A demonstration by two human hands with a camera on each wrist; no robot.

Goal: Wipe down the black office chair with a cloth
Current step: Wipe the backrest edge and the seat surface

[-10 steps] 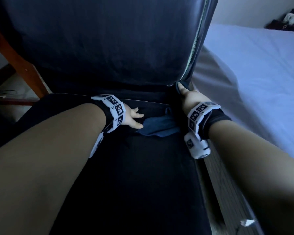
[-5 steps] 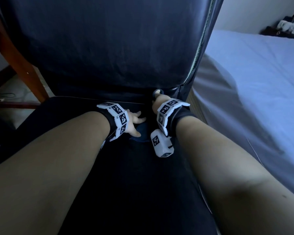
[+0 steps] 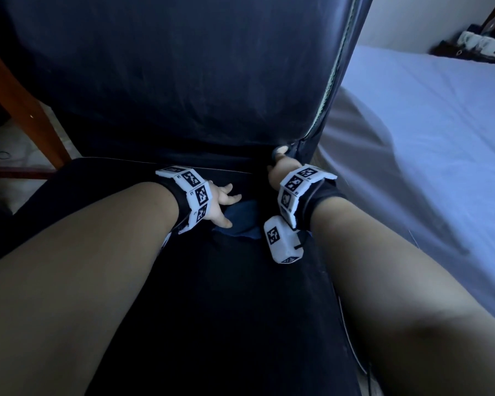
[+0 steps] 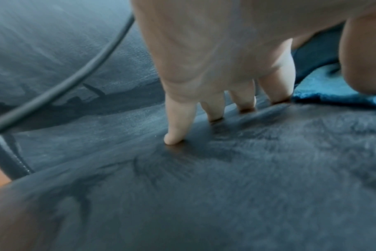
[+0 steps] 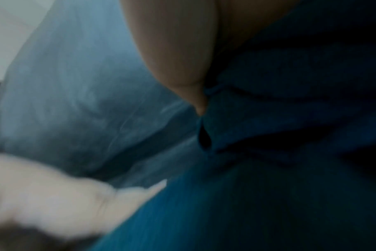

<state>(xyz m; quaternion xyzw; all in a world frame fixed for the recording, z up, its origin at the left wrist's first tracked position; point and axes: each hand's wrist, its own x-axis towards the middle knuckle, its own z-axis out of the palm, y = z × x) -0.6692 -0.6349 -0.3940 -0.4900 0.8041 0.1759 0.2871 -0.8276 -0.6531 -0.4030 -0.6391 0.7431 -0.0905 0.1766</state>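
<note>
1. Beside a bed (image 3: 429, 115) with a pale blue sheet stands the chair (image 3: 183, 75), its dark backrest upright and its seat (image 3: 226, 295) running toward the camera; a wooden leg (image 3: 20, 104) shows at far left.
2. Between the two hands, at the back of the seat near the crease, lies the cloth (image 3: 242, 221), blue and crumpled.
3. Left hand (image 3: 222, 202) is spread flat, fingers (image 4: 178, 118) straight and pressing the seat, thumb at the cloth's edge; it grips nothing.
4. Right hand (image 3: 279, 172) reaches into the corner where seat meets backrest. The right wrist view shows cloth bunched against the palm, but it is blurred, so I cannot tell whether the fingers are closed on it.
5. Handling, as I judge it: the cloth is light, soft and limp, so it will fold under a push; a bunched handful gives better control than an edge. The chair skin looks smooth and somewhat slick, with scuffed patches, and yields under fingertips.
6. Edges and room: the crease is tight and the bed sits just beside the right edge of the chair, so strokes rightward are cramped. Open seat lies toward the camera and leftward; a thin cable (image 4: 75, 74) crosses near the left wrist and could snag.
</note>
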